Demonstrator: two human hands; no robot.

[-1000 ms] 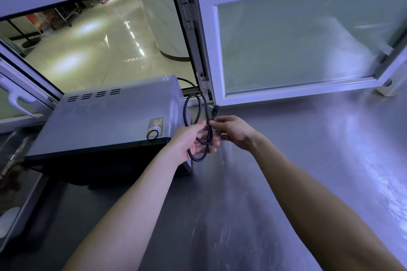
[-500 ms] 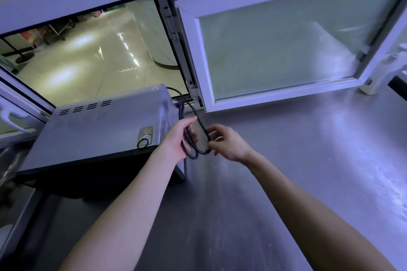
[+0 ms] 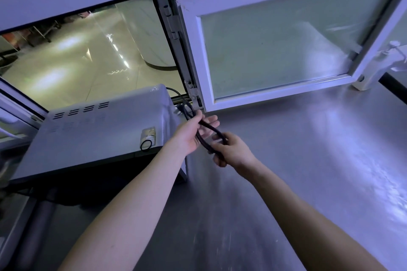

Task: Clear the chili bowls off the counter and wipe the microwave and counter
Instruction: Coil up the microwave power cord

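A grey microwave (image 3: 97, 134) stands on the steel counter (image 3: 308, 171) at the left, seen from above. Its black power cord (image 3: 212, 131) runs from behind its right rear corner and is looped between my hands. My left hand (image 3: 193, 132) is beside the microwave's right edge, thumb over the cord, fingers stretched out under the loop. My right hand (image 3: 231, 149) grips the near end of the loop with curled fingers. No chili bowls show in this view.
A white-framed window (image 3: 275, 46) swings open over the counter's back right, its lower corner close to my hands. An open serving hatch (image 3: 88, 50) behind the microwave looks onto a tiled floor. A small black ring (image 3: 146, 145) lies on the microwave top.
The cord loop has been drawn toward me and to the right. My right hand has moved nearer and closed round it, while my left hand's fingers have spread.
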